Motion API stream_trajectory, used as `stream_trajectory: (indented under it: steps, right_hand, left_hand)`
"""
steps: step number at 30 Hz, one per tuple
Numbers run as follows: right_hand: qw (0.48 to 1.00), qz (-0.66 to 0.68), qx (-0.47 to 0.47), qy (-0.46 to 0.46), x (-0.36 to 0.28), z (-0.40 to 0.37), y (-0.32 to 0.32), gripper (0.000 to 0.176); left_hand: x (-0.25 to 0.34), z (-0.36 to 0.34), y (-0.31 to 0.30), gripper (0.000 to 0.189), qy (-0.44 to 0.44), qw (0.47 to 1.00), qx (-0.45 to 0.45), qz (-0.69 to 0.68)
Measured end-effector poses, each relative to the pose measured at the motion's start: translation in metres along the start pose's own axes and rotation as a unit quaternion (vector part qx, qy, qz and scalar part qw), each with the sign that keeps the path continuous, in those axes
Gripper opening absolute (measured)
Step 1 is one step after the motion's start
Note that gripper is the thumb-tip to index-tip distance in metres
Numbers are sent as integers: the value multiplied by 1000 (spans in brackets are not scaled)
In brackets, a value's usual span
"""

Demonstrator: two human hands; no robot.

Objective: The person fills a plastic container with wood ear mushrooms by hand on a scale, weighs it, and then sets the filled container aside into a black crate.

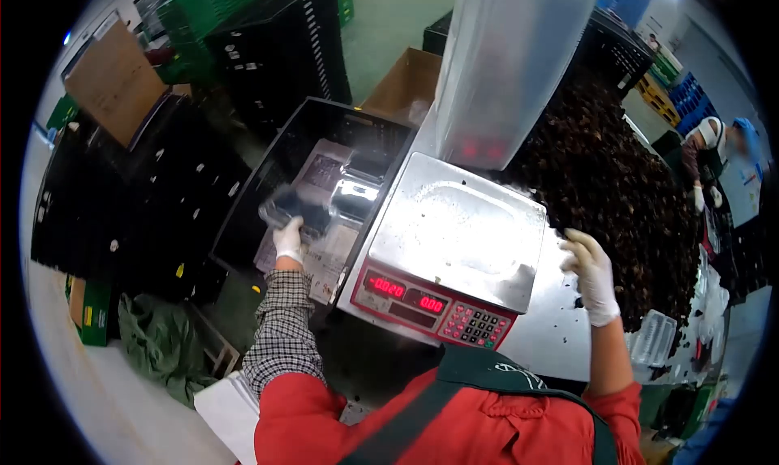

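Observation:
My gloved left hand [289, 241] is closed on a clear plastic box [302, 208] with dark contents, held over a black crate [262, 181]. Inside that crate lie printed sheets and another clear box [355, 191]. Right of the crate stands a scale [458, 230] with a bare metal plate and red lit digits. My gloved right hand [592, 278] is beside the scale's right edge, its fingers bent; whether anything small is between them cannot be made out. Near it spreads a large heap of dark brown pieces [621, 173].
A tall stack of clear plastic containers [507, 67] rises behind the scale. An empty clear tray [654, 339] lies at the right. Black crates [138, 205] are stacked at the left, with a green bag [162, 339] below. A co-worker [710, 152] stands at the far right.

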State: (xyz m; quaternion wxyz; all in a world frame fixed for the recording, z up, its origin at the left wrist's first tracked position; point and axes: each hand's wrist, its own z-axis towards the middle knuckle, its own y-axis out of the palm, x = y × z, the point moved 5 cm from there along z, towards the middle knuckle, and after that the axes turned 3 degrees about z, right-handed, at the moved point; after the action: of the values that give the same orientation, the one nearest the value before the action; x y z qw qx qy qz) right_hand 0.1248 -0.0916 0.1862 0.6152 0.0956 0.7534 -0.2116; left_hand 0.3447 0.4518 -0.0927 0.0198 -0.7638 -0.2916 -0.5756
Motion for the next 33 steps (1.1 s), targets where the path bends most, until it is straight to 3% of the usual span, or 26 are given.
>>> stream_trajectory:
  steps: [2, 4, 6, 8, 9, 10, 14, 15, 17, 18, 19, 20, 22, 23, 24, 26, 28, 30, 33]
  right_hand:
    - [993, 30, 101, 53, 58, -10, -77, 25]
    - [975, -44, 172, 132, 101, -40, -147, 24]
    - [947, -51, 260, 183, 139, -84, -215, 23]
    - [909, -71, 344, 224, 182, -139, -291, 18]
    - [893, -34, 379, 238, 210, -170, -332, 15]
    - [855, -68, 415, 303, 193, -195, -325, 12]
    - [833, -19, 405, 375, 225, -269, -344, 11]
    - [819, -35, 444, 361, 227, -271, -333, 12]
    - [867, -37, 355, 348, 216, -264, -305, 17]
    - [870, -66, 311, 378, 214, -260, -298, 22]
    - [857, -321, 216, 341, 227, -257, -308, 22]
    - [847, -318, 266, 331, 219, -254, -301, 27]
    - [793, -445, 341, 240, 239, -256, -321, 34]
    - [771, -457, 362, 258, 228, -255, -319, 35]
    - [749, -468, 381, 275, 217, -251, -318, 36]
    - [740, -464, 389, 293, 205, -241, -328, 38]
    - [744, -476, 391, 259, 202, -225, -346, 38]
    - [753, -481, 378, 243, 205, -204, -360, 38]
    - [773, -482, 333, 243, 207, -170, -373, 39]
  left_hand:
    - [-45, -2, -12, 25, -211, 976, 32, 34]
    - [-83, 12, -21, 24, -253, 946, 65, 192]
    - [-161, 57, -41, 30, -293, 951, -23, 98]
    - [-180, 46, -27, 39, -373, 915, -137, 76]
    - [-158, 22, -11, 49, -355, 897, -95, 245]
    - [-228, 75, -54, 52, -374, 857, -83, 344]
    - [-230, 59, -53, 45, -291, 862, -129, 394]
    - [-228, 63, -57, 44, -274, 863, -138, 401]
    - [-220, 74, -55, 41, -231, 864, -147, 423]
    - [-213, 82, -54, 40, -206, 864, -143, 437]
    - [-205, 93, -52, 39, -178, 866, -131, 449]
    - [-193, 105, -46, 38, -141, 872, -120, 454]
    - [-164, 133, -33, 37, -76, 881, -92, 458]
    - [-144, 145, -23, 36, -53, 887, -77, 452]
    - [-126, 156, -14, 36, -44, 897, -64, 436]
    - [-76, 161, 15, 32, -111, 900, -32, 420]
    - [-38, 166, 49, 39, -54, 931, -123, 340]
    - [12, 101, 89, 47, -12, 964, -101, 246]
    - [70, -5, 137, 44, 60, 955, -179, 231]
